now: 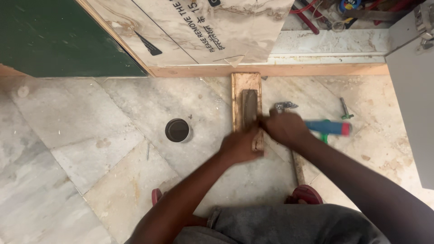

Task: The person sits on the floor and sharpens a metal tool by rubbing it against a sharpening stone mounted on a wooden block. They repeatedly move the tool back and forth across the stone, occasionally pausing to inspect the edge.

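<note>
Looking down I see a small round tin [177,130] left of my wooden board [246,90], blue-handled tool [329,128] right, left hand [242,145] pressed flat on board, right hand [285,128] blurry, grip unclear.

Single head-worn camera looks steeply down, close over the marble floor [90,149].

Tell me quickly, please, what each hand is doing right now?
Left hand: resting on the wooden board, grip unclear.
Right hand: blurred; cannot tell.
</note>
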